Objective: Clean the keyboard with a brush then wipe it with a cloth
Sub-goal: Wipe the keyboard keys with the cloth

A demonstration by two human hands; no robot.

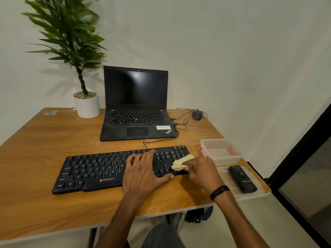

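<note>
A black Zebronics keyboard [100, 169] lies across the front of the wooden desk [44, 203]. My left hand [143, 174] lies flat on its right-middle keys, fingers spread, thumb along the front edge. My right hand [202, 172] pinches a small folded yellow cloth [180, 162] and holds it against the keys at the keyboard's right end. A black brush [241, 179] rests on a clear lid [258, 190] at the desk's right edge, just right of my right hand.
An open black laptop [136, 108] stands behind the keyboard, with a potted plant [86, 104] to its left and a wired mouse [197, 115] to its right. A clear plastic box [220, 151] sits beside the keyboard's far right corner. Cables run between laptop and keyboard.
</note>
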